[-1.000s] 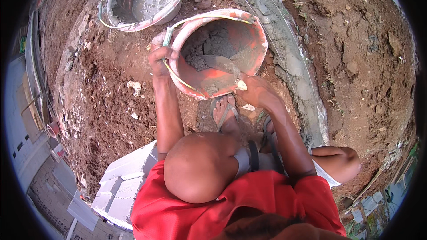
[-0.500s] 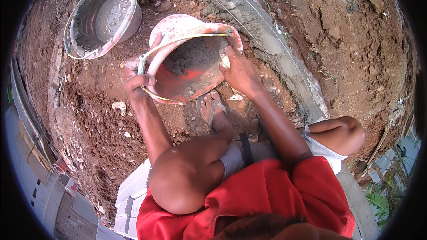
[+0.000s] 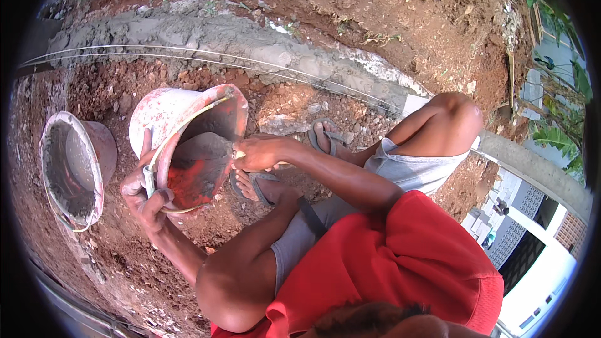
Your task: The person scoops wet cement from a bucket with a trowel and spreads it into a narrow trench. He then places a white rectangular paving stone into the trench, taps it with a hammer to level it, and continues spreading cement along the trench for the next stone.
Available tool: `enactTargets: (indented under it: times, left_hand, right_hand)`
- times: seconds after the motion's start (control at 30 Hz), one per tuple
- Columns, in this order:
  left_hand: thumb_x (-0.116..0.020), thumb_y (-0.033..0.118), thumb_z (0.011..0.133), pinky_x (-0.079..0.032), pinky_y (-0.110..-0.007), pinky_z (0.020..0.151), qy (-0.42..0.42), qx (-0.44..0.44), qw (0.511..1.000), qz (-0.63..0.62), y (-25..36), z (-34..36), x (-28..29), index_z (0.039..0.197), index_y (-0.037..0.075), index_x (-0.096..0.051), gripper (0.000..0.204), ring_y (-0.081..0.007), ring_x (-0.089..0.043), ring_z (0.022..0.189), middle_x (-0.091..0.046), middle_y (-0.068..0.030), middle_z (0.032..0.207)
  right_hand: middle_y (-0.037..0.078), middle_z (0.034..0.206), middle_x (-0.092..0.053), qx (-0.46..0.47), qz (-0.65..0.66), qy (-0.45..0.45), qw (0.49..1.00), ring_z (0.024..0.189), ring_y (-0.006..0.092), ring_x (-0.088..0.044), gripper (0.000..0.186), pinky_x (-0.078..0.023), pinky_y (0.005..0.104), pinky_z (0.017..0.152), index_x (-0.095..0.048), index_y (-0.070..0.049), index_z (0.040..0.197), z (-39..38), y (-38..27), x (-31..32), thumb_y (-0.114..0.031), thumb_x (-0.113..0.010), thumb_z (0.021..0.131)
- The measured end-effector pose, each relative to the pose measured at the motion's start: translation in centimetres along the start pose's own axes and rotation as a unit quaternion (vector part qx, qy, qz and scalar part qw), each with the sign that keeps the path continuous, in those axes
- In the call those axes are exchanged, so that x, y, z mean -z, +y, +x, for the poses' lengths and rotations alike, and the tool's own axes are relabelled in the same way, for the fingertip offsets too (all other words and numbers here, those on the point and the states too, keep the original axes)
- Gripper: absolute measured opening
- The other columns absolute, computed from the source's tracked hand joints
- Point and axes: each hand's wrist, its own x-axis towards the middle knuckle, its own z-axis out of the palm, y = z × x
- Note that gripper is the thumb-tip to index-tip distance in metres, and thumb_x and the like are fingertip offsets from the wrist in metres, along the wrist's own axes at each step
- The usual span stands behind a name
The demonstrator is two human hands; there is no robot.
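Observation:
A red bucket (image 3: 155, 111) with a whitish, mortar-crusted outside lies tilted in front of me, its mouth turned my way. My left hand (image 3: 145, 194) is closed on its near left rim, where the wire handle's grip sits by my thumb. Inside, the bucket wall shows bare red low down and grey residue elsewhere. My right hand (image 3: 266, 152) is closed around the pale handle of a trowel at the bucket's right edge. The trowel's grey, mortar-smeared blade (image 3: 205, 150) reaches into the bucket; its outline blends with the residue.
Left of me stands a second bucket (image 3: 104, 144), lined with wet mortar. Beyond runs a grey mortar strip (image 3: 206, 32) with taut strings (image 3: 250, 62) along it. My sandaled feet rest on stony brown soil near the tilted bucket. A white building (image 3: 538, 281) shows at lower right.
My view has swung right, so both buckets sit farther left and lower. The trowel blade now shows inside the tilted bucket, where loose mortar was visible. Both hands keep their holds.

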Motion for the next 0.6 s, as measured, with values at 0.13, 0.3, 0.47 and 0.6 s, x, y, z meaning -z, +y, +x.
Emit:
enactTargets:
  times: [0.13,0.3,0.47,0.6]
  left_hand:
    - [-0.062,0.012,0.063,-0.042,-0.028,0.074,-0.013,0.085,0.996,0.011,0.8,0.9,2.9,0.082,0.0,-0.061,0.023,-0.0135,-0.052,0.072,-0.059,-0.0048,0.081]
    - [-0.059,0.016,0.069,-0.049,-0.033,0.09,0.055,0.102,0.993,-0.022,2.0,2.7,-4.0,0.118,-0.008,-0.064,0.054,-0.0214,-0.061,0.099,-0.061,-0.0144,0.111]
    - [-0.059,0.016,0.07,-0.049,-0.034,0.093,0.079,0.096,0.992,0.028,1.8,4.5,-4.9,0.118,-0.009,-0.062,0.054,-0.0227,-0.062,0.103,-0.061,-0.0164,0.116]
    - [-0.059,0.016,0.07,-0.049,-0.034,0.092,0.02,0.096,0.994,0.043,1.5,7.4,-6.9,0.112,-0.007,-0.063,0.048,-0.0221,-0.061,0.101,-0.061,-0.0158,0.112]
  right_hand:
    - [0.026,0.112,-0.072,0.034,-0.108,0.095,0.989,0.099,0.0443,-0.072,0.051,-0.056,0.0552,0.089,-0.058,0.002,0.134,-4.2,-0.5,1.7,-0.035,-0.063,0.098]
    - [0.019,0.093,-0.072,-0.012,-0.012,0.301,0.953,0.096,0.041,-0.072,0.037,-0.055,0.0551,0.083,-0.059,0.001,0.125,0.3,1.4,-2.3,-0.017,-0.061,0.093]
    - [0.023,0.106,-0.074,0.072,0.006,0.416,0.906,0.096,0.038,-0.075,0.046,-0.06,0.0467,0.078,-0.068,-0.001,0.123,1.5,0.3,-4.9,-0.013,-0.07,0.079]
    - [0.021,0.095,-0.073,0.004,-0.028,0.286,0.958,0.085,0.038,-0.075,0.03,-0.059,0.0481,0.073,-0.072,0.003,0.103,0.9,0.0,-0.6,-0.011,-0.068,0.077]
